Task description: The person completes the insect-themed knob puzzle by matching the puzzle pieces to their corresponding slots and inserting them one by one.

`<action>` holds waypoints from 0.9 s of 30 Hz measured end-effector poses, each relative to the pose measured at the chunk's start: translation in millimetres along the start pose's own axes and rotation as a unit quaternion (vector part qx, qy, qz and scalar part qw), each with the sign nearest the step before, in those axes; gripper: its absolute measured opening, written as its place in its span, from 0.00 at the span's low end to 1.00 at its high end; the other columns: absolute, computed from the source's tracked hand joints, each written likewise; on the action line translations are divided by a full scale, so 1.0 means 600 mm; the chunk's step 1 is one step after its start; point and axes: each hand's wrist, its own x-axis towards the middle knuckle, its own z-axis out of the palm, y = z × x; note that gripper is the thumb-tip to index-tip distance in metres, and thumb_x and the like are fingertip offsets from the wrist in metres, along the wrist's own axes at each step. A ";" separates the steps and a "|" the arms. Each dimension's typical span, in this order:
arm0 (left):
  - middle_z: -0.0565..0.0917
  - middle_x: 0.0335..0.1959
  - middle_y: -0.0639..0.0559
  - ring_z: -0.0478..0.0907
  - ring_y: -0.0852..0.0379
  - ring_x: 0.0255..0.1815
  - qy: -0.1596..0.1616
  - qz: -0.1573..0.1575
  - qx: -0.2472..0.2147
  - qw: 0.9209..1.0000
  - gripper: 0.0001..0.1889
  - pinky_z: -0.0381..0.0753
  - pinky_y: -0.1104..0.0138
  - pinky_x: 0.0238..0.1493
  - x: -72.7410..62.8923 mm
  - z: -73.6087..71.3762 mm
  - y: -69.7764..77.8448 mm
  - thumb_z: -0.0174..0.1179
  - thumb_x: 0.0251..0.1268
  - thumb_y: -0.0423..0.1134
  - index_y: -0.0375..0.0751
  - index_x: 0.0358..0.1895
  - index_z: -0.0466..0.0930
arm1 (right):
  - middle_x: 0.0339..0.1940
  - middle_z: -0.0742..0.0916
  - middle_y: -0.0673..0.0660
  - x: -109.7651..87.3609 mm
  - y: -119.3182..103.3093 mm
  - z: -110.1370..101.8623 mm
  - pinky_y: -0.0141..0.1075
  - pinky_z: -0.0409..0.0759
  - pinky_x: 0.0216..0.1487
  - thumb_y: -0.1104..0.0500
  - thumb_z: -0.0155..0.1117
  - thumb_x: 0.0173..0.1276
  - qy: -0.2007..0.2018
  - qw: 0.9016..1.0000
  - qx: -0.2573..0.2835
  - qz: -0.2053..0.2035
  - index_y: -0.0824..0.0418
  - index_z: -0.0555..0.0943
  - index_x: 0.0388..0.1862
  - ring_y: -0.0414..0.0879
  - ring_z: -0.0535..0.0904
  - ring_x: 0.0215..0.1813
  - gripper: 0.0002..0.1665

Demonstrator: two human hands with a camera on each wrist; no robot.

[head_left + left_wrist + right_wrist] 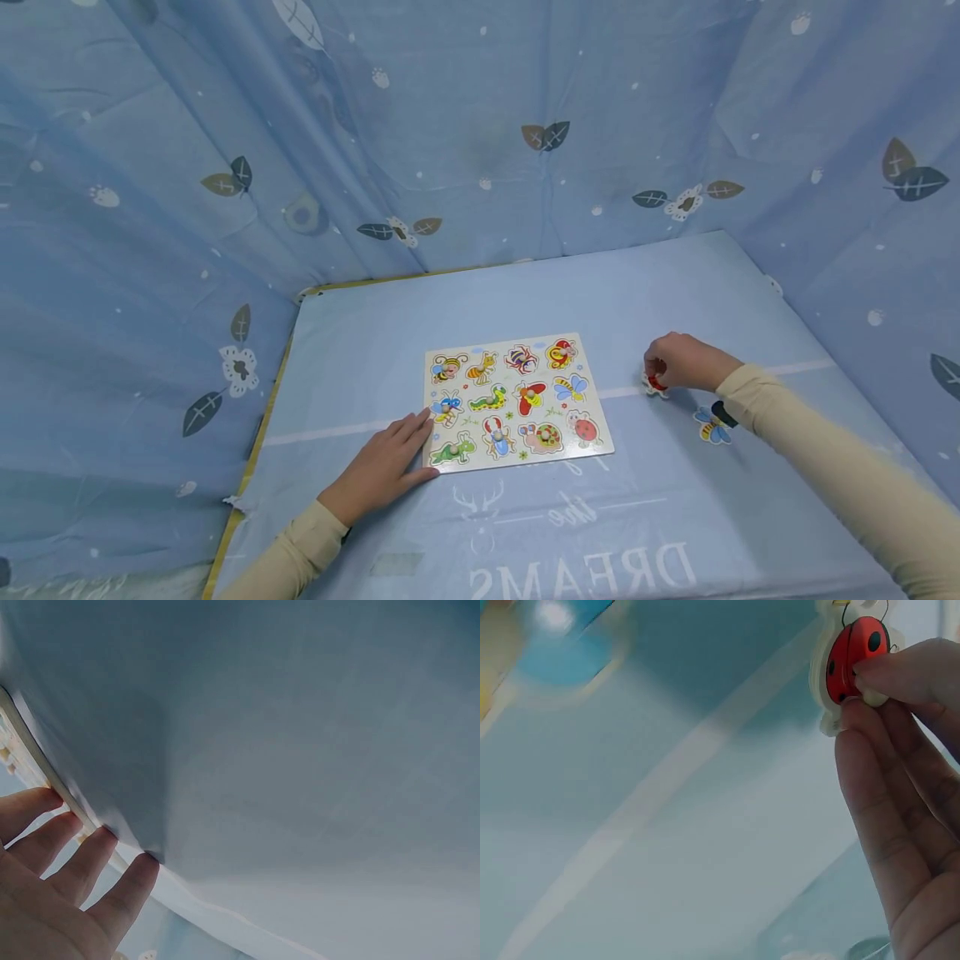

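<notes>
A wooden puzzle board (pixel 474 466) with several knobbed insect pieces lies on the cloth. My left hand (pixel 386 467) rests at its left edge with fingers extended; in the left wrist view, fingertips (pixel 105 834) touch that edge. To the right of the board, my right hand (pixel 690 360) pinches a red ladybug puzzle piece (pixel 864 652) by its small knob (pixel 873 697). In the head view, fingers cover much of the ladybug. A blue-winged bee puzzle piece (pixel 711 427) lies near the right sleeve. The bee and ladybug pictures on the board show no knobs.
A light blue cloth (pixel 360 367) with white lettering covers the table. Patterned blue curtains (pixel 480 150) stand behind the table and along both sides. Yellow edging (pixel 258 442) runs down the table's left side.
</notes>
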 end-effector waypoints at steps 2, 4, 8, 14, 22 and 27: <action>0.64 0.81 0.42 0.66 0.38 0.79 -0.002 -0.001 0.000 1.000 0.41 0.73 0.43 0.72 0.000 0.000 0.000 0.62 0.72 0.59 0.36 0.79 0.64 | 0.28 0.86 0.48 0.007 -0.024 0.004 0.33 0.81 0.34 0.75 0.70 0.54 0.002 1.000 -0.017 -0.017 0.58 0.88 0.29 0.42 0.77 0.32 0.13; 0.64 0.82 0.42 0.66 0.38 0.79 -0.003 -0.001 -0.001 1.000 0.41 0.73 0.43 0.72 -0.001 0.000 0.000 0.62 0.72 0.59 0.36 0.79 0.64 | 0.28 0.86 0.48 0.013 -0.050 0.008 0.32 0.80 0.33 0.75 0.71 0.54 -0.001 0.999 -0.029 -0.032 0.57 0.89 0.30 0.41 0.76 0.31 0.13; 0.64 0.81 0.42 0.66 0.38 0.79 -0.005 -0.002 -0.003 1.000 0.41 0.73 0.43 0.72 -0.002 -0.001 0.000 0.62 0.73 0.59 0.36 0.79 0.64 | 0.27 0.84 0.46 0.020 -0.097 0.016 0.29 0.76 0.31 0.74 0.72 0.55 -0.011 0.997 -0.036 -0.068 0.56 0.88 0.30 0.40 0.74 0.31 0.13; 0.64 0.82 0.42 0.65 0.38 0.80 -0.008 -0.006 -0.002 1.000 0.41 0.73 0.43 0.73 -0.001 -0.002 0.001 0.61 0.73 0.59 0.36 0.79 0.64 | 0.27 0.81 0.43 0.023 -0.149 0.033 0.28 0.73 0.32 0.74 0.69 0.56 -0.025 0.990 -0.044 -0.135 0.53 0.87 0.27 0.38 0.73 0.32 0.15; 0.64 0.82 0.43 0.65 0.38 0.80 -0.006 -0.004 0.001 1.000 0.42 0.73 0.43 0.73 -0.001 -0.001 0.000 0.60 0.73 0.60 0.37 0.79 0.64 | 0.29 0.85 0.43 0.026 -0.180 0.054 0.28 0.78 0.35 0.72 0.71 0.59 -0.039 0.984 -0.041 -0.172 0.52 0.91 0.29 0.36 0.76 0.34 0.14; 0.64 0.82 0.43 0.66 0.38 0.79 -0.001 -0.001 0.004 1.000 0.42 0.74 0.44 0.72 -0.002 -0.002 0.000 0.61 0.72 0.61 0.37 0.79 0.64 | 0.30 0.87 0.44 0.026 -0.184 0.060 0.28 0.80 0.36 0.72 0.71 0.59 -0.044 0.982 -0.039 -0.182 0.54 0.91 0.31 0.35 0.77 0.34 0.13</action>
